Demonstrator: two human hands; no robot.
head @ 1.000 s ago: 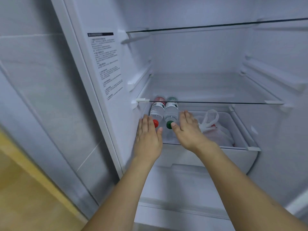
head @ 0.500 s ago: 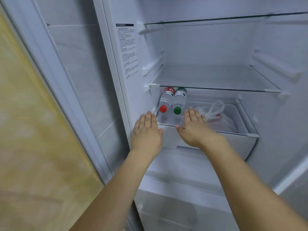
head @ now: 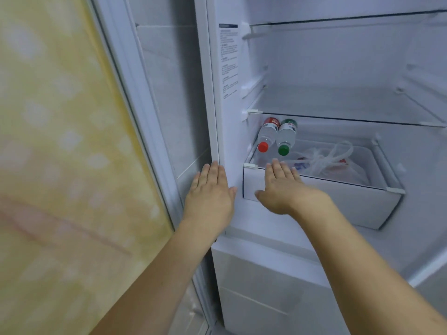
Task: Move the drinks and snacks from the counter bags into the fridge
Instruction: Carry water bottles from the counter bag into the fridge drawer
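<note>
Both hands are flat with straight fingers and hold nothing, the right hand (head: pixel 285 187) against the fridge drawer (head: pixel 338 206) front, the left hand (head: pixel 210 189) just left of that drawer.

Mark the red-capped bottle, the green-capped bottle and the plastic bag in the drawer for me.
red-capped bottle (head: pixel 263 147): head view, on its red cap.
green-capped bottle (head: pixel 283 150): head view, on its green cap.
plastic bag (head: pixel 338 153): head view, on its looped handles.

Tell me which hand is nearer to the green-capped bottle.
Right. The right hand lies just below the green-capped bottle; the left hand is further left.
</note>
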